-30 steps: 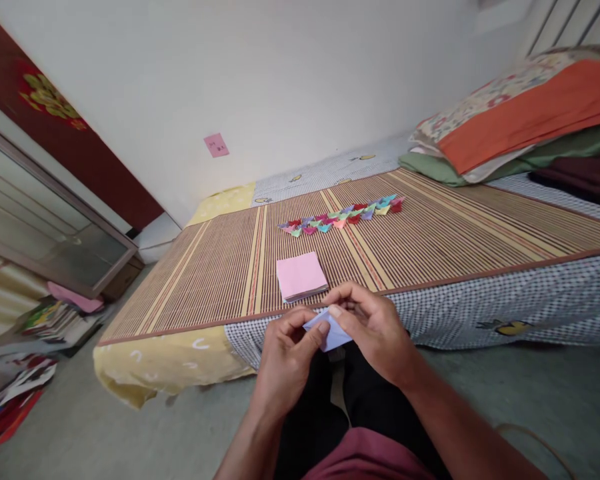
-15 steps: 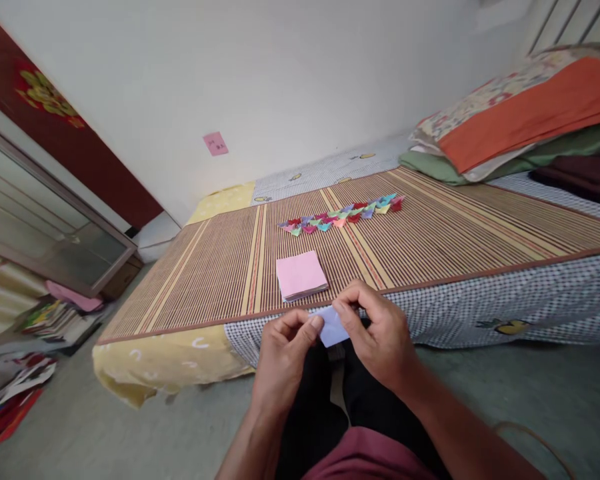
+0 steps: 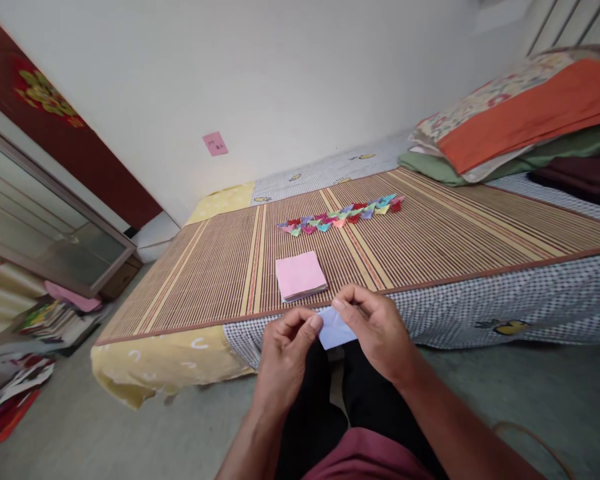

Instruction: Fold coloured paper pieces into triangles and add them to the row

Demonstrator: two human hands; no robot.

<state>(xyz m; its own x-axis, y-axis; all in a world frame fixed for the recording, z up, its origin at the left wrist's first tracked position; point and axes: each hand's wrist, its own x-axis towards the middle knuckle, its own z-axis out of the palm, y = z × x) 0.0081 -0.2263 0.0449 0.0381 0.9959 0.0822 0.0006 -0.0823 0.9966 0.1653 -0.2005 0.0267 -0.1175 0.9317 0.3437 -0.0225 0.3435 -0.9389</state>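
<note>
Between my two hands is a small piece of folded light-blue paper point(image 3: 336, 332), held in the air just in front of the bed's near edge. My left hand point(image 3: 289, 347) pinches its left end between thumb and fingers. At the upper right part, my right hand point(image 3: 377, 330) grips it with thumb and forefinger and covers that end. Just beyond my hands lies a square stack of paper point(image 3: 301, 275), pink on top. Farther back on the mat, small folded paper pieces point(image 3: 340, 217) in many colours stand in rows.
A striped bamboo mat point(image 3: 205, 267) covers the bed, over a checked sheet point(image 3: 460, 300). Folded bedding point(image 3: 525, 113) is piled at the right. A pink note point(image 3: 215, 143) sticks to the wall. Books point(image 3: 53, 323) and a glass-fronted cabinet point(image 3: 50, 213) stand at the left.
My right hand has shifted slightly, and a little more of the blue paper shows between my hands. Both hands keep their pinch on it; the stack and folded pieces stay put.
</note>
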